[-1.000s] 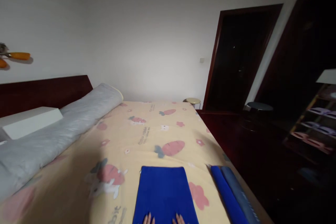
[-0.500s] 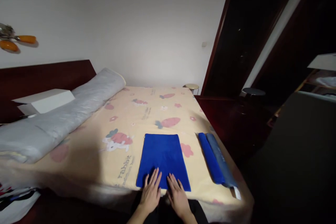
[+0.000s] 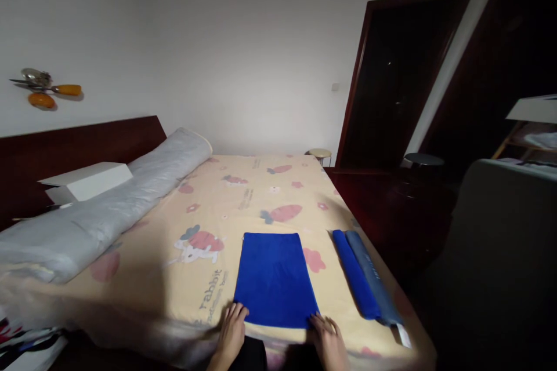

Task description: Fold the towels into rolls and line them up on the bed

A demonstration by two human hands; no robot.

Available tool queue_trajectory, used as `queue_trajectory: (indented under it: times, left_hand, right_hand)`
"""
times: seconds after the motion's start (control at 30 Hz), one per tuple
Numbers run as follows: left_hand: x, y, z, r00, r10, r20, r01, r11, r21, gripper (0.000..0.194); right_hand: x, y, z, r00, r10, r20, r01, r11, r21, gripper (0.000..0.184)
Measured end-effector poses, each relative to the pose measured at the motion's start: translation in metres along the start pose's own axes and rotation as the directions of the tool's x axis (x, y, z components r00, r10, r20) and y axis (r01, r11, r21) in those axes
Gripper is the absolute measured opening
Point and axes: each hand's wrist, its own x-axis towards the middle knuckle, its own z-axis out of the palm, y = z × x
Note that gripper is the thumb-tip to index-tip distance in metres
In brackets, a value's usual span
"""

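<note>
A flat blue towel (image 3: 277,281) lies spread on the patterned bedsheet at the near edge of the bed. At its near left corner, my left hand (image 3: 234,327) has its fingers curled and closed on the fabric. My right hand (image 3: 328,337) pinches the near right corner, fingers bent over the edge. The thumbs are mostly hidden. To the right lie two rolled towels side by side, a bright blue roll (image 3: 355,275) and a grey-blue roll (image 3: 375,278) with a white tag at its near end.
A long grey roll of bedding (image 3: 108,208) lies along the headboard (image 3: 82,139), with a white box (image 3: 93,179) on it. Beyond the bed stand a round stool (image 3: 321,153) and a dark stool (image 3: 424,159). A dark chair back (image 3: 509,243) rises at right.
My hands have moved apart from lying flat on the towel to its two near corners, and the fingers have closed there. The view has tilted up slightly.
</note>
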Motion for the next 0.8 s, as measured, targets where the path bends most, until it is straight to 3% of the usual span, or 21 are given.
queue_trajectory:
  times: [0.17, 0.33, 0.43, 0.6, 0.8]
  left_hand:
    - [0.007, -0.006, -0.022, 0.999, 0.032, 0.015, -0.032, 0.999, -0.026, 0.04]
    - [0.024, -0.027, -0.038, 0.993, 0.056, 0.102, -0.043, 0.991, -0.127, 0.033]
    - [0.039, -0.041, -0.039, 0.99, 0.015, 0.141, 0.013, 0.981, -0.195, 0.028]
    - [0.06, -0.057, -0.035, 0.99, -0.076, 0.118, 0.109, 0.949, -0.297, 0.016]
    - [0.066, -0.062, -0.028, 0.978, -0.197, 0.072, 0.209, 0.913, -0.351, 0.017]
  right_hand:
    - [0.02, -0.008, -0.017, 0.985, 0.17, 0.009, -0.167, 0.96, 0.227, 0.034]
    - [0.032, 0.003, -0.023, 0.975, 0.217, 0.047, -0.221, 0.929, 0.297, 0.025]
    - [0.038, 0.007, -0.025, 0.971, 0.23, 0.06, -0.237, 0.916, 0.325, 0.026]
    - [0.052, 0.007, -0.026, 0.973, 0.228, 0.044, -0.229, 0.914, 0.335, 0.036]
    - [0.063, 0.002, -0.024, 0.981, 0.196, -0.006, -0.19, 0.956, 0.223, 0.037]
